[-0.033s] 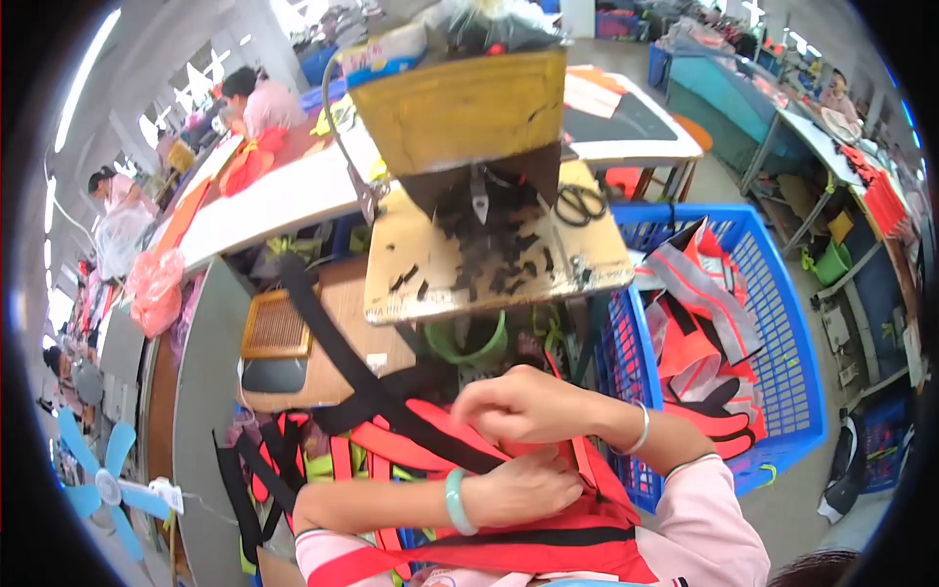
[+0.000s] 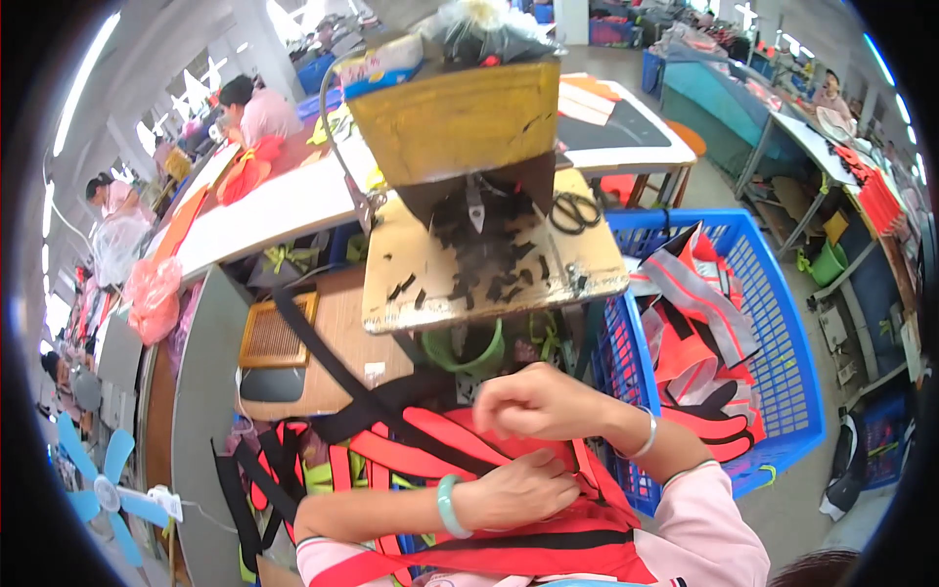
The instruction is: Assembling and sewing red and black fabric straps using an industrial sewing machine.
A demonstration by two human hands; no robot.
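Across my lap lies a red fabric piece (image 2: 597, 517) with black trim. My left hand (image 2: 523, 491), wearing a pale green bangle, is closed on it with curled fingers. My right hand (image 2: 533, 401), with a silver bangle, is raised just above and beyond the left. Its fingers are bent together; anything in them is too small or hidden to make out. A long black strap (image 2: 328, 350) slants from the far left down toward my hands. Under it are bright red-orange padded strips (image 2: 445, 432) edged in black.
A yellow bin (image 2: 460, 112) stands on a small wooden table (image 2: 391, 298) strewn with black scraps, near scissors (image 2: 575, 212). To the right is a blue basket (image 2: 797, 391) of red and grey pieces. A blue fan (image 2: 106, 494) stands at left. Several people work farther off.
The black strap has turned and looks narrower. My right hand has shifted slightly to the right, while my left hand stays on the red fabric. The whole view has shifted a little.
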